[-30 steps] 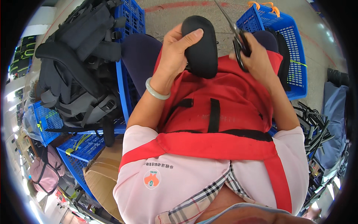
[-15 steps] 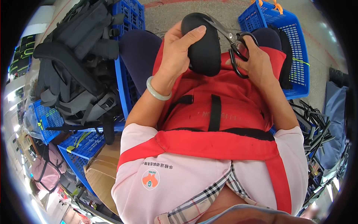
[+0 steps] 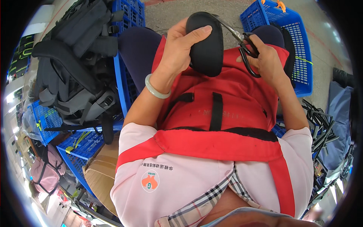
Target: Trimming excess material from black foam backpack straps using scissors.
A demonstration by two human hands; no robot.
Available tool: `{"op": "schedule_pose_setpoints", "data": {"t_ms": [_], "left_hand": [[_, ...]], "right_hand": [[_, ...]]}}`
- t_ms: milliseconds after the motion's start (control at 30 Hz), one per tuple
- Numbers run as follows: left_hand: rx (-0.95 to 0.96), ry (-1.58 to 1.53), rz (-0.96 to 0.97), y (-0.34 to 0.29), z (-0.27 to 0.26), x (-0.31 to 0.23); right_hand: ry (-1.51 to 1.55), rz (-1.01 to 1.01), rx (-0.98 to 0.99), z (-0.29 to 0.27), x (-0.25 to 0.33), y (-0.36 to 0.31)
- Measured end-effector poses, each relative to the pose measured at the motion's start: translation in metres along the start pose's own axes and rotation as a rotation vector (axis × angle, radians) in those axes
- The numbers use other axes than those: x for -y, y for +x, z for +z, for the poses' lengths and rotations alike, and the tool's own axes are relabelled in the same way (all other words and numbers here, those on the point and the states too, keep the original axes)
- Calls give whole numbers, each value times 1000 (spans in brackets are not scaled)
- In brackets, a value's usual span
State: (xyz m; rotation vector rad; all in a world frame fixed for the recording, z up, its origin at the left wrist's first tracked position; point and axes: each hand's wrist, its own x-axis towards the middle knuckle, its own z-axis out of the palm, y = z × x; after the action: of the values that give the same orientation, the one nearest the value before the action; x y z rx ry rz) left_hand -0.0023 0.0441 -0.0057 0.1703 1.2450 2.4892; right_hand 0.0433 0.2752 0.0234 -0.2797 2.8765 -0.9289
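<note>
A black oblong padded piece (image 3: pixel 206 49) is gripped by my left hand (image 3: pixel 180 45), thumb lying across its face and the other fingers behind it. In my right hand (image 3: pixel 267 56) is a pair of scissors (image 3: pixel 242 39) with black handles and metal blades. The blades reach left to the pad's upper right edge, where the tips are close to it or touching; I cannot tell which. Both hands are above the red apron (image 3: pixel 227 90) on my lap.
At the left, black and grey backpacks (image 3: pixel 75 75) lie piled by blue crates (image 3: pixel 128 19). A cardboard box (image 3: pixel 102 166) is below them. Another blue basket (image 3: pixel 302 49) with black pieces stands at the upper right. Black strips (image 3: pixel 321 125) and blue fabric (image 3: pixel 336 117) lie at the right.
My right hand has shifted slightly right with the scissors, and the blades look closer together. The pad has turned a little in my left hand.
</note>
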Motion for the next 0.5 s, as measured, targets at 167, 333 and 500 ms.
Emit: {"op": "schedule_pose_setpoints", "data": {"t_ms": [167,333,500], "left_hand": [[51,26,-8,-2,2,1],[58,33,-36,-3,0,3],[83,79,-45,-6,3,4]], "right_hand": [[-81,-21,7,-13,1,3],[-94,-21,81,-25,0,4],[-75,-12,155,-32,6,5]]}}
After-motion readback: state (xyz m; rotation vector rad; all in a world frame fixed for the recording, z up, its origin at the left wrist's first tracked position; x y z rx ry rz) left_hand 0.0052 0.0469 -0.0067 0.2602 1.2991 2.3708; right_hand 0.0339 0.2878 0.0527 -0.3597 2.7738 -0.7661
